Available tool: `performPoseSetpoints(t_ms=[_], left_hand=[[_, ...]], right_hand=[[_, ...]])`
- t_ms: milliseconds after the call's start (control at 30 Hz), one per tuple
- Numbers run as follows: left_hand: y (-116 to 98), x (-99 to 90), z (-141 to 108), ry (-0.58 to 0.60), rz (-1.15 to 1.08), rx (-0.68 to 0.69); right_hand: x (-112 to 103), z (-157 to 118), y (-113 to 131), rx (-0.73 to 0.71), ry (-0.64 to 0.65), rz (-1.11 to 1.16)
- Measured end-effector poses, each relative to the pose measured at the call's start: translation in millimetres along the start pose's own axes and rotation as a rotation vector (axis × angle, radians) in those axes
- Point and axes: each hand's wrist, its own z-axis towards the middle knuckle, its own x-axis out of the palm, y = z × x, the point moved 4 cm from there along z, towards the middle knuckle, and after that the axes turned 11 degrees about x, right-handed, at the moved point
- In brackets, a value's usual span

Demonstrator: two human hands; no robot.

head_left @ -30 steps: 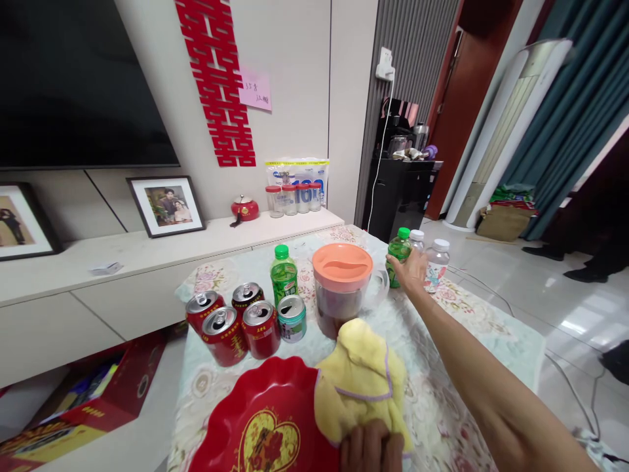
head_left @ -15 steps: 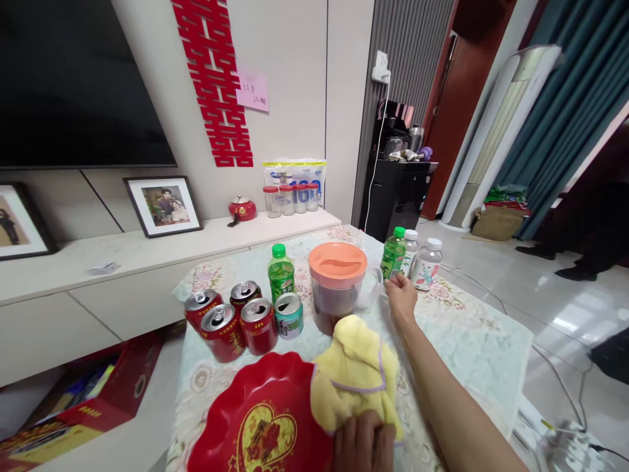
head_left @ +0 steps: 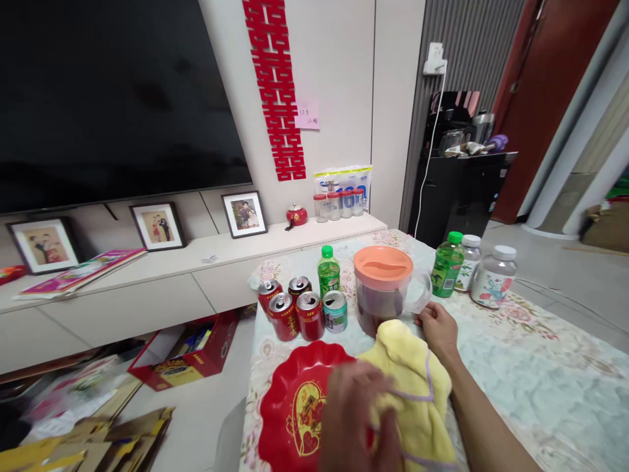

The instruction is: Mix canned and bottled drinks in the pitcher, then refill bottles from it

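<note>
A clear pitcher (head_left: 378, 305) with an orange lid and dark liquid inside stands upright on the table. My right hand (head_left: 439, 330) is at the lower end of its clear handle, fingers curled together against it. Blurred by motion, my left hand (head_left: 351, 410) hangs over the right part of a red scalloped plate (head_left: 278, 426) and the edge of a yellow cloth (head_left: 413, 387). Its thumb and fingers are apart, with nothing visible between them. The cloth lies crumpled in front of the pitcher, partly over the plate.
Several drink cans (head_left: 285, 318) and a green bottle (head_left: 328, 272) stand left of the pitcher. To its right are another green bottle (head_left: 448, 265) and two white-capped jars (head_left: 494, 278). Lidded jars (head_left: 339, 206) and picture frames line the white cabinet (head_left: 236, 265) behind.
My left hand has lifted off the yellow cloth and moved toward the plate. My right hand has come down from beside the green bottle to the pitcher's handle. The view has swung left.
</note>
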Motion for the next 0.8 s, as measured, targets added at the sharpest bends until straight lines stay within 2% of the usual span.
performPoseSetpoints(t_ms=[100,167,233,367,467,600,700,800], left_hand=[[47.1,-28.8,63.9,-0.055,0.132,-0.028],[85.5,-36.0,99.8,-0.035,0.182,-0.116],[123.2,-29.6,124.7,0.115,0.204,-0.272],[167.2,-5.0,149.7,0.248,0.186,-0.362],[182.8,15.8,154.7,0.335,0.153,-0.423],[191.4,33.8,155.2,0.395,0.146,-0.486],[192.7,40.2,154.1,0.416,0.166,-0.516],[190.7,38.5,158.9,0.381,0.206,-0.52]], right_hand=[[0.8,-3.2,1.9,0.003,0.001,-0.029],[1.2,-3.7,2.6,0.01,-0.002,-0.047],[1.3,-3.6,3.7,0.006,-0.003,-0.063],[1.4,-4.5,6.9,-0.017,-0.003,-0.106],[1.8,-6.4,8.8,-0.03,-0.002,-0.147],[2.0,-6.6,9.9,-0.052,0.002,-0.186],[2.0,-4.9,9.5,-0.073,-0.001,-0.207],[2.8,-3.7,8.7,-0.085,-0.006,-0.22]])
